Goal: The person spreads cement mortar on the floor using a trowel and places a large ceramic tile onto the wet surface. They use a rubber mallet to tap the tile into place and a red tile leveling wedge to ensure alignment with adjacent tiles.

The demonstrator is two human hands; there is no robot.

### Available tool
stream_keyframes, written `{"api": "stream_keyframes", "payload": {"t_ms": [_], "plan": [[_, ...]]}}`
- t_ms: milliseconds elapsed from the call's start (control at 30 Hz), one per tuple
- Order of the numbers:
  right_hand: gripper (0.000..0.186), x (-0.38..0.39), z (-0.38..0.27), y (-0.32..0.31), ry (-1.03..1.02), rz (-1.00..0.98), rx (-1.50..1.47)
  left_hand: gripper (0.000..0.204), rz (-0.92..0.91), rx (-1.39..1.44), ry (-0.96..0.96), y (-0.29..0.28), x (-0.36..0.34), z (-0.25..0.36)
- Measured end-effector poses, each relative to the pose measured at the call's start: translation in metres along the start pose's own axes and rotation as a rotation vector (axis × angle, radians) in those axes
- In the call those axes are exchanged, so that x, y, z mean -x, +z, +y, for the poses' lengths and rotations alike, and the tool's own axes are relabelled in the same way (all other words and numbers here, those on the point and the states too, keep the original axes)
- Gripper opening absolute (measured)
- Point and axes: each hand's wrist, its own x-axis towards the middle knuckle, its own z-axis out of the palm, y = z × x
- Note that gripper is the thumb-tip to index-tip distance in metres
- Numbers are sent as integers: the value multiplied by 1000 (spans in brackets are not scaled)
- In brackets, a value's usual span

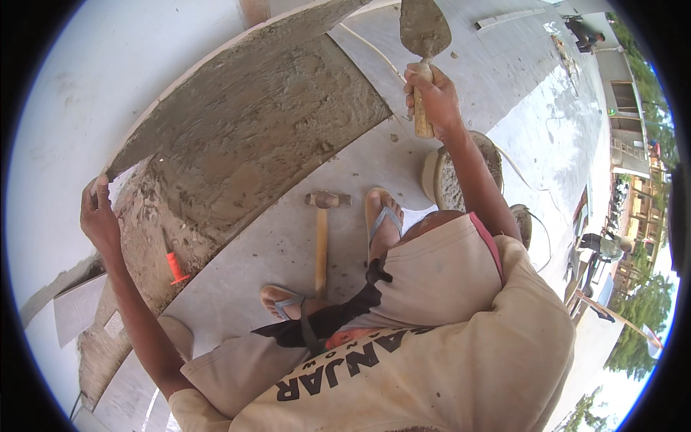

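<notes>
My right hand (434, 93) is wrapped round the wooden handle of a trowel (425, 30), held up with its blade pointing away and smeared with mortar. At the far left, my left hand (99, 216) has its fingers pressed together at the near end of a pale-edged, mortar-coated strip (252, 49) along the wall; exactly what they grip is hidden. Between the hands spreads a bed of wet grey-brown mortar (266, 119). An orange-handled tool (175, 268) stands at its near end, on rough mortar. Below my right forearm is a bucket (448, 180) of mortar.
A wooden-handled hammer (322, 245) lies between my sandalled feet on grey floor tiles (237, 288). Another round container (521, 223) sits partly behind my right arm. A pale cable (371, 47) runs across the tiles. Other people (584, 36) are in the distance at right.
</notes>
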Motion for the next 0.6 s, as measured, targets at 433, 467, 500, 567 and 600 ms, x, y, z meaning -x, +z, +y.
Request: {"api": "stream_keyframes", "payload": {"t_ms": [433, 467, 500, 567, 600], "plan": [[62, 11, 160, 15, 110, -87, 845, 52, -19, -103, 73, -10, -10, -2], [63, 9, 163, 19, 116, -84, 873, 52, -31, -105, 66, -11, -11, -3], [63, 8, 165, 23, 123, -83, 900, 52, -32, -115, 74, -12, -12, -3], [64, 5, 168, 28, 182, -84, 922, 52, -36, -135, 90, -13, -13, -3], [64, 5, 169, 31, 212, -85, 932, 52, -41, -138, 88, -14, -13, -1]]}}
